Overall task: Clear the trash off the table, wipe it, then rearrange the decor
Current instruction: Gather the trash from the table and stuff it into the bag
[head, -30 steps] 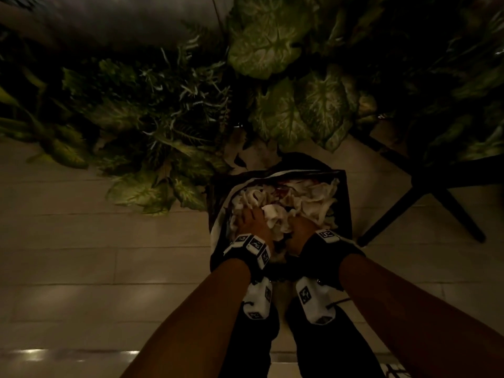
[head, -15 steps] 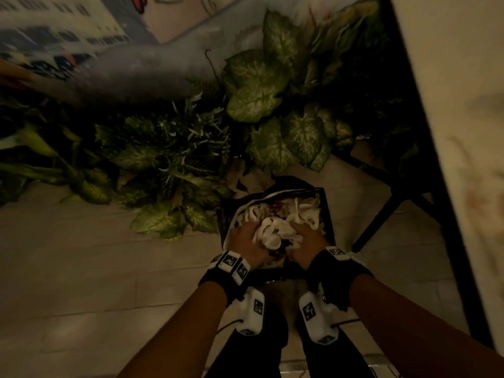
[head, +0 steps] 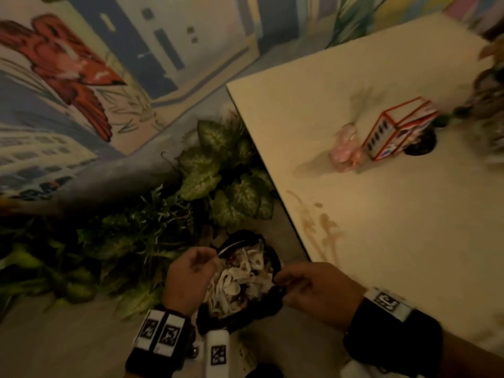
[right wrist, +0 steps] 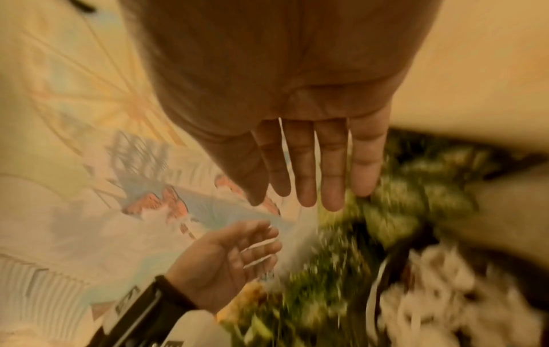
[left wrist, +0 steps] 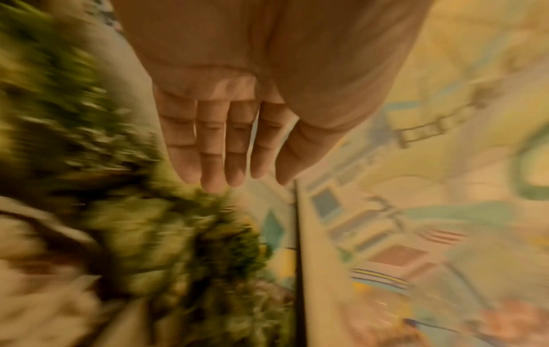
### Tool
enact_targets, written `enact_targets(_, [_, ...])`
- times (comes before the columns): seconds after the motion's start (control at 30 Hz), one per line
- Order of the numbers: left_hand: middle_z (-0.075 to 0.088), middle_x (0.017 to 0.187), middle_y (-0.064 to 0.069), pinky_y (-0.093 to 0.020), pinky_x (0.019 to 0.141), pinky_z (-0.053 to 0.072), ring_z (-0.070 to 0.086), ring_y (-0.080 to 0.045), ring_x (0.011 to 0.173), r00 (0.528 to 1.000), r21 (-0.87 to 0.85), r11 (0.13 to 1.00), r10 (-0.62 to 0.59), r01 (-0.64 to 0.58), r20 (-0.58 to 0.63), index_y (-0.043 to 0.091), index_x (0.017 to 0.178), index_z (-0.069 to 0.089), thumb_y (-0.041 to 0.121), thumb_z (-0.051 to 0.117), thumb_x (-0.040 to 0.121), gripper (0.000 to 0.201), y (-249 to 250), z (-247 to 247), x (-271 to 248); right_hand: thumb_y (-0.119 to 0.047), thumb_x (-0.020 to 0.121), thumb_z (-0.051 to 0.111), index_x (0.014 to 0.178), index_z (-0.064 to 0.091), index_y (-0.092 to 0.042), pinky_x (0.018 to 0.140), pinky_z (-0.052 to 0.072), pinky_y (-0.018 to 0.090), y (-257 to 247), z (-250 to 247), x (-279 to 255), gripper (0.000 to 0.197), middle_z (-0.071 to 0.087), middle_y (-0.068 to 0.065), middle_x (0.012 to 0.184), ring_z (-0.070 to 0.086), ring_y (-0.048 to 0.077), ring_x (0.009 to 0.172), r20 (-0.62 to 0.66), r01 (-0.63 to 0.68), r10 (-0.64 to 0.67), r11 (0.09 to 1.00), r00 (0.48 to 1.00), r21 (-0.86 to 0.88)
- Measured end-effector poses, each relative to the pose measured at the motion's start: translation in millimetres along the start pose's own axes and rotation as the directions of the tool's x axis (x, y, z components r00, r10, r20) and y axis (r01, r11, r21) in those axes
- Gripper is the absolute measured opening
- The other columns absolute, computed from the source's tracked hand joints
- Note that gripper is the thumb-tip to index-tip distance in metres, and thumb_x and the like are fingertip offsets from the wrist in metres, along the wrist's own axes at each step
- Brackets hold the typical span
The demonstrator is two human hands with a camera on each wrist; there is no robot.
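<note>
A black trash bin on the floor is heaped with crumpled white tissues. My left hand hovers over its left rim and my right hand over its right rim. The wrist views show the left hand's fingers and the right hand's fingers straight, holding nothing. The cream table stands to the right with a brown spill stain near its edge. On the table lie a pink crumpled wrapper, a red-framed box and a black round object.
Green leafy plants fill the floor between the bin and a painted mural wall. A blurred plant decoration sits at the table's far right. The table's dark edge runs just right of the bin. Tiled floor lies to the left.
Both hands were pressed into the tissues in the bin; they have lifted off and opened. The head view has swung up and right, bringing the table into sight.
</note>
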State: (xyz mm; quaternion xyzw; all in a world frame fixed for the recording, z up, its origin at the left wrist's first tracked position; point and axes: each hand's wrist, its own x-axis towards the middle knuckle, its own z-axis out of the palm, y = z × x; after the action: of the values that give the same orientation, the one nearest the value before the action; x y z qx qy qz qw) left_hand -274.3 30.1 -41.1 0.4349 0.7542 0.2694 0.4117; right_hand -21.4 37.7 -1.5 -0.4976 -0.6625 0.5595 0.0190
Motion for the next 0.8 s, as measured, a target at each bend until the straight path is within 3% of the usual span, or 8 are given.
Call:
enact_targets(0.1, [0.068, 0.085, 0.003, -0.010, 0.060, 0.047, 0.063, -0.005, 0.080, 0.994, -0.010, 0.995, 0.096, -0.097, -0.050, 0.013, 0.090, 0.067, 0.008, 0.068, 0.083, 0.008, 49, 34, -19, -0.028, 0.084, 0.066, 0.107, 0.063, -0.033, 0.088, 0.051, 0.022, 37, -58, -53, 0.024, 0.065, -0.018, 0.107, 0.061, -0.002, 0.096, -0.118, 0.014, -0.012, 1.000, 0.993, 0.014])
enact_targets(0.17, [0.069, 0.085, 0.003, -0.012, 0.060, 0.049, 0.065, -0.007, 0.079, 0.988, -0.007, 0.990, 0.142, -0.143, -0.056, 0.014, 0.089, 0.068, 0.009, 0.068, 0.084, 0.007, 74, 53, -32, -0.029, 0.082, 0.068, 0.102, 0.064, -0.037, 0.085, 0.051, 0.018, 60, -91, -78, 0.021, 0.065, -0.020, 0.103, 0.060, -0.006, 0.094, -0.190, 0.002, 0.002, 1.000, 0.982, 0.018])
enact_targets(0.3, [0.072, 0.081, 0.002, -0.030, 0.070, 0.055, 0.067, -0.011, 0.077, 0.985, -0.041, 0.984, 0.172, -0.173, -0.013, 0.018, 0.087, 0.070, 0.008, 0.068, 0.083, 0.011, 126, 111, -58, -0.024, 0.081, 0.070, 0.097, 0.065, -0.033, 0.078, 0.050, 0.012, 113, -161, -134, 0.019, 0.066, -0.017, 0.099, 0.060, -0.007, 0.089, -0.305, -0.037, 0.036, 0.999, 0.952, 0.001])
enact_targets(0.43, [0.071, 0.079, -0.001, -0.016, 0.063, 0.052, 0.064, -0.005, 0.070, 0.967, 0.004, 0.967, 0.255, -0.255, 0.013, 0.017, 0.085, 0.070, 0.006, 0.069, 0.082, 0.011, 163, 161, -68, -0.021, 0.081, 0.070, 0.096, 0.067, -0.029, 0.072, 0.049, 0.008, 154, -215, -162, 0.017, 0.067, -0.014, 0.098, 0.061, -0.007, 0.086, -0.367, -0.069, 0.063, 0.998, 0.928, -0.002])
enact_targets(0.67, [0.071, 0.078, 0.004, -0.025, 0.069, 0.053, 0.065, -0.010, 0.071, 0.944, 0.010, 0.956, 0.287, -0.292, 0.163, 0.017, 0.082, 0.070, 0.004, 0.071, 0.079, 0.014, 201, 200, -54, -0.019, 0.079, 0.072, 0.094, 0.068, -0.027, 0.071, 0.050, 0.010, 189, -266, -181, 0.017, 0.069, -0.015, 0.093, 0.062, -0.005, 0.084, -0.517, -0.111, 0.111, 0.993, 0.849, 0.031])
enact_targets(0.8, [0.070, 0.079, 0.004, -0.020, 0.067, 0.049, 0.062, -0.003, 0.069, 0.914, 0.063, 0.936, 0.323, -0.348, 0.245, 0.020, 0.083, 0.069, 0.009, 0.071, 0.080, 0.011, 223, 222, -41, -0.016, 0.078, 0.072, 0.093, 0.070, -0.021, 0.071, 0.049, 0.006, 202, -289, -192, 0.016, 0.069, -0.013, 0.093, 0.062, -0.005, 0.085, -0.610, -0.106, 0.124, 0.992, 0.783, 0.066])
